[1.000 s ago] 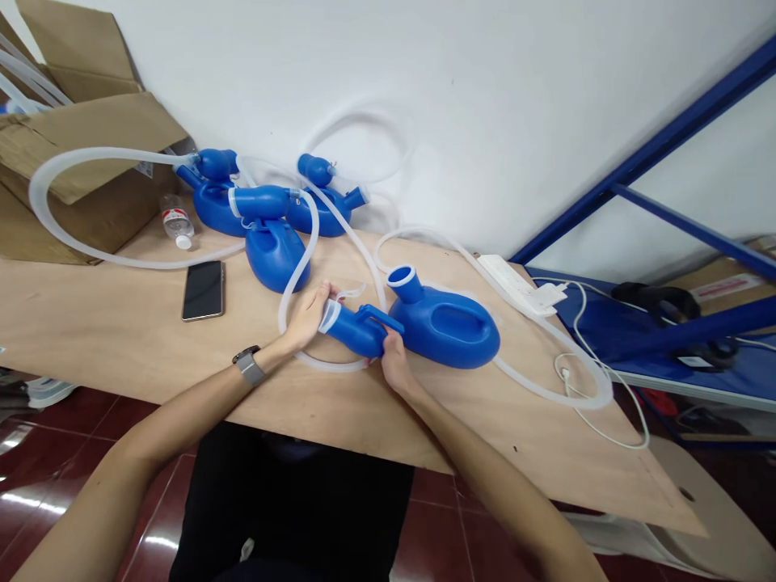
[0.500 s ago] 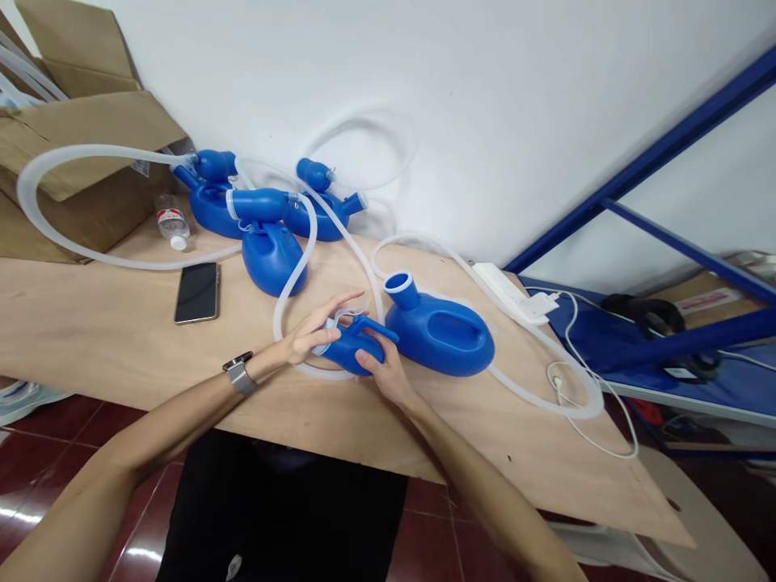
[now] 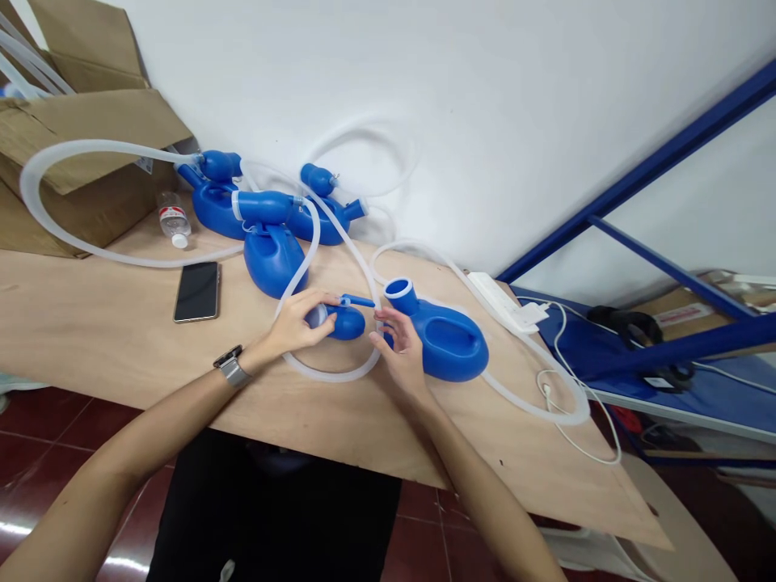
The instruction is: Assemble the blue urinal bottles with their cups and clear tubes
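Observation:
My left hand (image 3: 303, 321) grips a short blue urinal funnel (image 3: 348, 322) by its pale-rimmed end, close above the table. From the funnel's upper side a narrow blue strap (image 3: 359, 301) points right toward my other hand. My right hand (image 3: 400, 347) is off the funnel, its fingers loosely bent and apart near the strap's tip. Just beyond it lies a blue urinal bottle (image 3: 454, 343) with a recessed handle and a white-rimmed, uncovered mouth (image 3: 398, 288) tilted up. A translucent hose (image 3: 331, 375) loops under and around the funnel.
Several blue urinal bottles (image 3: 274, 259) with funnels and hoses stand against the wall. A phone (image 3: 197, 292), a water bottle (image 3: 174, 220) and a cardboard box (image 3: 90, 153) are on the left. At the right are a white power strip (image 3: 500, 301), a cable and a blue metal rack (image 3: 643, 194).
My right hand has let go of the funnel and moved slightly right. My left hand has taken hold of its rimmed end, and the funnel has turned and shifted a little left and up.

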`<state>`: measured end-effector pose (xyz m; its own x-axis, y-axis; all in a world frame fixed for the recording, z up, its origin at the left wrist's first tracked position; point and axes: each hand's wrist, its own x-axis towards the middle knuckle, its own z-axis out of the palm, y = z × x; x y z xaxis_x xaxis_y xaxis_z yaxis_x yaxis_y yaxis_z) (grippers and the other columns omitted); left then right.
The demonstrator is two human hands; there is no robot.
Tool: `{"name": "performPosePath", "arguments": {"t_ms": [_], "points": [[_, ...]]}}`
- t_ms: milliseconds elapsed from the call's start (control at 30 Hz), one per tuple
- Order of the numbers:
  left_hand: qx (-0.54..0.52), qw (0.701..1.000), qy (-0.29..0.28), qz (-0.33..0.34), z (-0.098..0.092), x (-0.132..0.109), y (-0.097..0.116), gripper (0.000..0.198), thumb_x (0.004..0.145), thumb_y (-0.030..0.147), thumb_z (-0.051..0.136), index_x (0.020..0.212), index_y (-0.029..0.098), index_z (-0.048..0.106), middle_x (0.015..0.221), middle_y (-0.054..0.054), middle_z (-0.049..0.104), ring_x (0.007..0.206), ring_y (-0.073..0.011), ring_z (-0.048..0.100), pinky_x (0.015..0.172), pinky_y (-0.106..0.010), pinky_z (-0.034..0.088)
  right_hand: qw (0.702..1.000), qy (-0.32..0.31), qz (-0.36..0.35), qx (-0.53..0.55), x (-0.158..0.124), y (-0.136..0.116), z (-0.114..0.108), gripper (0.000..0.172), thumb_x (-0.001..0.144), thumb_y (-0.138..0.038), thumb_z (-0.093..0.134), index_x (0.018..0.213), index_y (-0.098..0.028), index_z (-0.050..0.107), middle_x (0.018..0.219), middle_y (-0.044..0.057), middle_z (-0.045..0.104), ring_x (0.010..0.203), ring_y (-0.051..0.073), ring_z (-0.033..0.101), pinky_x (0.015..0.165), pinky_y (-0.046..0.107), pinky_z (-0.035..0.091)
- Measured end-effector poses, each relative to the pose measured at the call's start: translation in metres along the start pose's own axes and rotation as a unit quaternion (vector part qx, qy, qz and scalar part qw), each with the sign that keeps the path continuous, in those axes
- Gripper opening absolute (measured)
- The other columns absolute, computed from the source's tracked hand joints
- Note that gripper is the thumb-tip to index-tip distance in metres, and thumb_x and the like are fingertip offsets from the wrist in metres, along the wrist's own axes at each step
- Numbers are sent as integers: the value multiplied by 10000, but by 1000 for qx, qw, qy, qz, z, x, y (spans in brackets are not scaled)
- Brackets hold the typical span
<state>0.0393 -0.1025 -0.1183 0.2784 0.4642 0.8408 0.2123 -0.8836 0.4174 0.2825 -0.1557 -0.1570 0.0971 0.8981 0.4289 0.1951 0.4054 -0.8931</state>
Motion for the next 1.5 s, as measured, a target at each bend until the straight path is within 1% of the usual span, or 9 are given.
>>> {"name": "performPosePath", "arguments": {"t_ms": [67, 133, 300, 367, 467, 700, 933, 1300, 1500], "points": [[27, 998, -30, 46, 1, -1, 1, 227, 947, 193, 708, 1164, 186, 778, 1141, -96, 838, 1013, -222, 823, 907, -338, 672, 999, -34, -17, -37, -3, -4, 0, 401, 978, -504, 749, 1303, -281, 675, 1304, 108, 720, 1256, 294, 683, 1041, 474, 560], [52, 994, -52, 86, 4, -3, 3, 268, 955, 197, 708, 1216, 185, 769, 1199, -116, 829, 1018, -231, 829, 877, -333, 682, 995, -52, -39, -74, -7, -8, 4, 408, 1019, -526, 687, 1342, -278, 676, 1257, 103, 706, 1189, 289, 679, 1004, 478, 569], [81, 983, -66, 151, 10, -7, 8, 324, 952, 188, 710, 1275, 198, 737, 1273, -126, 813, 958, -217, 839, 794, -303, 687, 976, 0, -92, -197, -12, -16, 10, 432, 1062, -552, 590, 1376, -276, 697, 1256, 115, 563, 1226, 303, 589, 1119, 545, 504], [90, 979, -69, 169, 12, -9, 11, 366, 947, 178, 708, 1311, 203, 723, 1276, -123, 813, 949, -214, 840, 775, -297, 689, 969, -6, -110, -219, -10, -17, 7, 374, 1074, -520, 574, 1317, -272, 713, 1266, 116, 571, 1260, 313, 574, 1145, 557, 468], [102, 974, -70, 191, 16, -12, 14, 419, 943, 163, 700, 1359, 205, 700, 1271, -110, 818, 973, -213, 842, 789, -297, 698, 974, -43, -124, -185, -7, -17, 4, 256, 1085, -453, 548, 1196, -258, 673, 1186, 95, 650, 1154, 288, 631, 1055, 511, 509], [90, 978, -64, 176, 23, -19, 17, 332, 944, 190, 705, 1274, 221, 709, 1202, -73, 841, 972, -193, 849, 777, -257, 699, 986, -37, -97, -133, -11, -11, 7, 204, 1055, -470, 568, 1098, -271, 585, 1052, 62, 641, 1015, 265, 617, 927, 449, 538], [146, 969, -71, 188, 20, -21, 10, 296, 984, 202, 721, 1280, 187, 722, 1317, -143, 797, 1104, -279, 829, 861, -369, 726, 989, -22, -57, -132, -11, -15, 10, 204, 1041, -479, 614, 1078, -280, 588, 1063, 53, 645, 1067, 269, 600, 992, 463, 512], [116, 969, -109, 187, 20, -17, 19, 199, 1041, 180, 689, 1236, 143, 703, 1204, -141, 809, 1106, -245, 814, 1024, -438, 694, 995, -9, -9, -98, -20, -17, 11, 202, 1078, -479, 610, 1079, -285, 663, 1086, 46, 651, 1057, 257, 600, 991, 446, 520], [94, 970, -155, 164, 21, -21, 15, 155, 1057, 156, 649, 1190, 149, 728, 1256, -132, 796, 1176, -233, 796, 1167, -493, 620, 994, 3, 4, -105, -16, -15, 9, 207, 1061, -462, 621, 1056, -287, 731, 1069, 68, 576, 998, 247, 607, 785, 376, 580]]}}
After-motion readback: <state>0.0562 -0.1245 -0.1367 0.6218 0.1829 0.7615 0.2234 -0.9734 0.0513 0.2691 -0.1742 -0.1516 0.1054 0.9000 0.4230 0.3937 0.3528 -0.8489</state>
